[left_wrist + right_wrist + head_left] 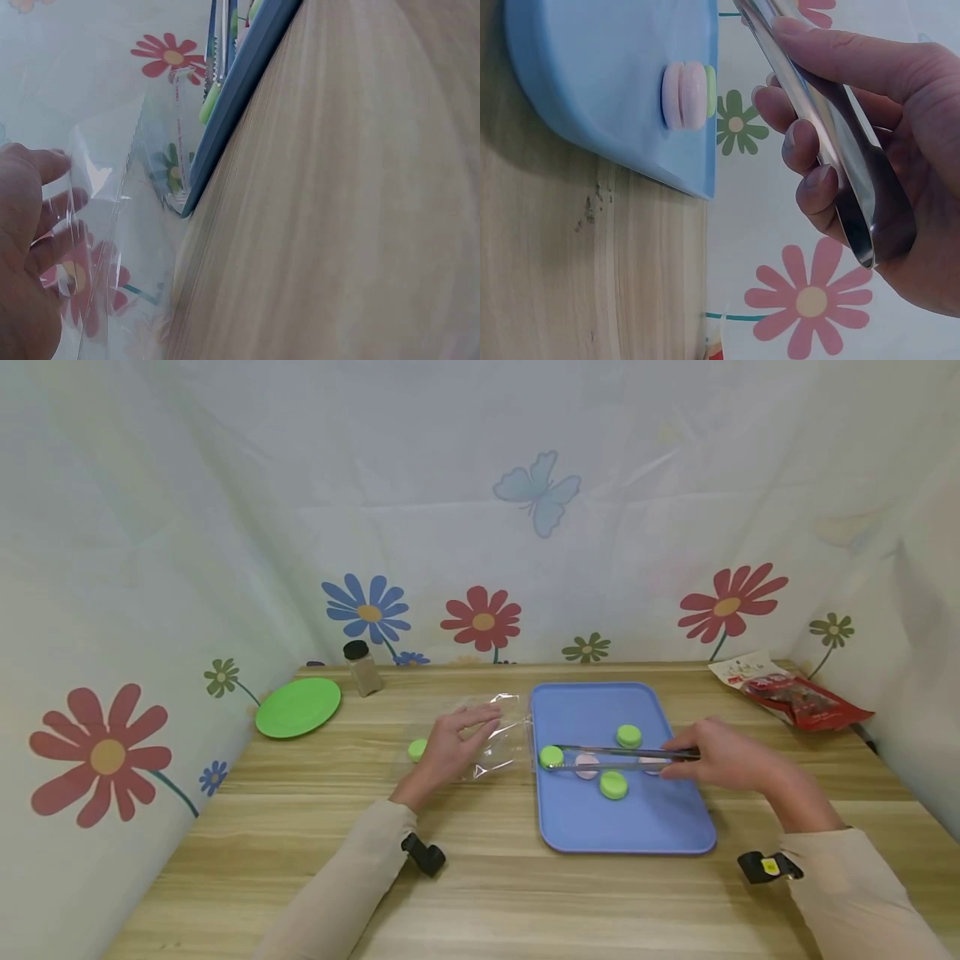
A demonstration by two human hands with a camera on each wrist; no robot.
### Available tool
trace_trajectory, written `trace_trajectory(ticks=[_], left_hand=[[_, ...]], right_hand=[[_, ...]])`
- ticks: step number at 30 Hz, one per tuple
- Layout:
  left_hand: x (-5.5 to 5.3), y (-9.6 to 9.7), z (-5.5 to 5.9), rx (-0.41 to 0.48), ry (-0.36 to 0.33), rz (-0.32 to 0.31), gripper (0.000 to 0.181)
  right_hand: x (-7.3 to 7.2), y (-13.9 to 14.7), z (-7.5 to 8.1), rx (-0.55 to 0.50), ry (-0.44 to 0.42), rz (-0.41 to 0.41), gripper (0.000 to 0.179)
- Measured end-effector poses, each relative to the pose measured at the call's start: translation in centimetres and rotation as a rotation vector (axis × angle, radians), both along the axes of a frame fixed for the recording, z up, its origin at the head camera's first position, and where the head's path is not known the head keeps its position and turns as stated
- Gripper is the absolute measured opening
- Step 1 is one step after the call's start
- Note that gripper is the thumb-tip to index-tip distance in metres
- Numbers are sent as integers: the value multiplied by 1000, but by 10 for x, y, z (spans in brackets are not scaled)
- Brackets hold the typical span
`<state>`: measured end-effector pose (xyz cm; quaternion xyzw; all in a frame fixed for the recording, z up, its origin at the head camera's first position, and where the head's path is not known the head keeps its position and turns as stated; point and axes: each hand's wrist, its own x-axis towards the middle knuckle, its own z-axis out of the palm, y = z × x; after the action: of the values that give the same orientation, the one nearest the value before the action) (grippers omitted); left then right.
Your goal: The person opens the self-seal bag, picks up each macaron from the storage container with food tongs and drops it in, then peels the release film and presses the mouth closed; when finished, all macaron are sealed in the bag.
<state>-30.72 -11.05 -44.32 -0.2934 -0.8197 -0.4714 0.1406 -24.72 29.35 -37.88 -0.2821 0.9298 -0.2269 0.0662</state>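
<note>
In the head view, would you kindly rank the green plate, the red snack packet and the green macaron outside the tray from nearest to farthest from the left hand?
From the left hand:
1. Green macaron: just to the hand's left.
2. Green plate: farther left and toward the back.
3. Red snack packet: over at the far right.

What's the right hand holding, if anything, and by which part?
The right hand holds the metal tongs by the rear of their arms, at the end away from the tips.
</note>
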Motion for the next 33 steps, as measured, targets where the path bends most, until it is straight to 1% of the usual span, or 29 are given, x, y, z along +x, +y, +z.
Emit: trace_trajectory(ticks=[4, 11, 20, 25, 30, 33], left_hand=[[1, -1, 0, -8, -23, 4, 25], [0, -1, 0, -1, -16, -1, 25], [1, -1, -1, 1, -31, -3, 26], [1, -1, -2, 10, -20, -15, 25], [0, 0, -2, 22, -8, -29, 24], [1, 0, -2, 25, -5, -32, 24]], right_hand=[[0, 1, 0, 1, 0, 6, 33], [-1, 1, 0, 9, -13, 11, 31], [0, 2, 3, 5, 8, 33, 32], [1, 0, 3, 6, 27, 45, 31], [2, -7, 2, 12, 3, -20, 37], [1, -8, 1, 10, 4, -56, 37]])
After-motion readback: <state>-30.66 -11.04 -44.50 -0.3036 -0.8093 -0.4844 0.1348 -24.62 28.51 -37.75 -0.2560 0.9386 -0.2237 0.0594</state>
